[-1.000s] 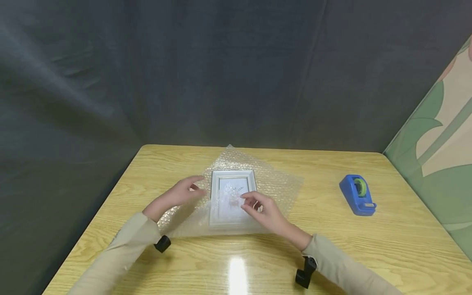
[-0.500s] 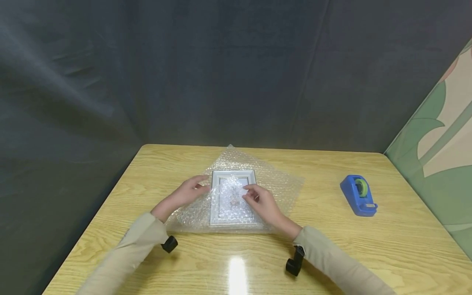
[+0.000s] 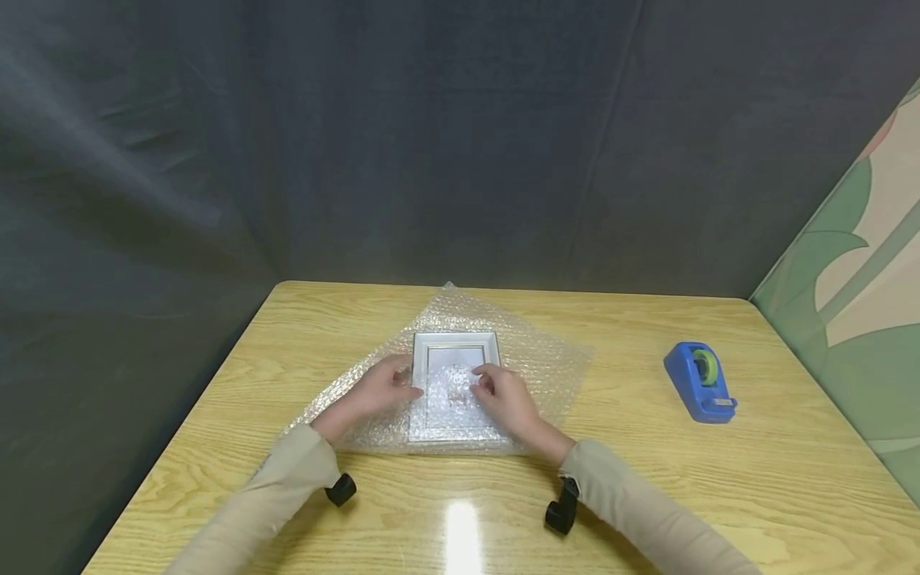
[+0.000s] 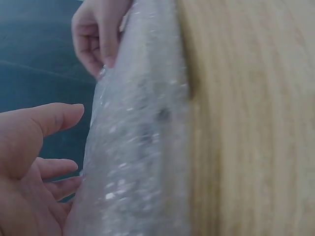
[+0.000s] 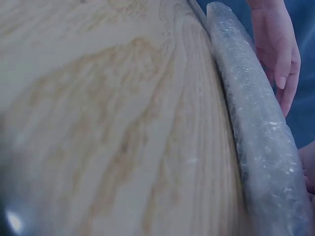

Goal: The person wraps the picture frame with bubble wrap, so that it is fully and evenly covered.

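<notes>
Picture frame point(image 3: 447, 356): is lying face up on bubble wrap point(image 3: 542, 351), mid-table.
Long axis: is running from near to far; one short side is facing the dark curtain point(image 3: 431, 160).
Wrap: near flap is covering the frame's lower part; far and right corners are lying unfolded, so wrapping is seeming early.
Left hand point(image 3: 377, 387): is resting by the frame, fingers parted, gripping nothing.
Right hand point(image 3: 507, 399): is pinching the flap's edge.
Tape dispenser point(image 3: 695, 391): is standing apart; taping is probably remaining.
</notes>
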`<action>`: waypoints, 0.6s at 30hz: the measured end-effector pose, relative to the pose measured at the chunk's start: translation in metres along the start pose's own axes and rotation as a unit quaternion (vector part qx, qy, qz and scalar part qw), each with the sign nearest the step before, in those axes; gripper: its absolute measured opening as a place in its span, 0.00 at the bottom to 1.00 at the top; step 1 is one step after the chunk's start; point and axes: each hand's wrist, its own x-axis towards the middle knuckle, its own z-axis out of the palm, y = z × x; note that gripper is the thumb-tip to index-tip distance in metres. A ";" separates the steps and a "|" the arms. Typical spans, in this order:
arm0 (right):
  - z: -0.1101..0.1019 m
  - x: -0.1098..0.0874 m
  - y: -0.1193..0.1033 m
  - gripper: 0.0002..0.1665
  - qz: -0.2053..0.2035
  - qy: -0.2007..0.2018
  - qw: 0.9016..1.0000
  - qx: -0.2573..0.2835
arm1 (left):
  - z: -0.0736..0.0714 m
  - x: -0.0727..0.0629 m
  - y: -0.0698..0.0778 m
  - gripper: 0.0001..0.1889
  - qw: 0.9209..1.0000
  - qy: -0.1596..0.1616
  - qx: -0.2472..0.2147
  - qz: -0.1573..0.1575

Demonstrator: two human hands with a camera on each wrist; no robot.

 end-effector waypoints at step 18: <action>0.005 -0.002 -0.003 0.22 -0.033 0.025 0.999 -0.026 | 0.019 0.001 -0.005 0.45 0.997 0.032 0.063 -0.013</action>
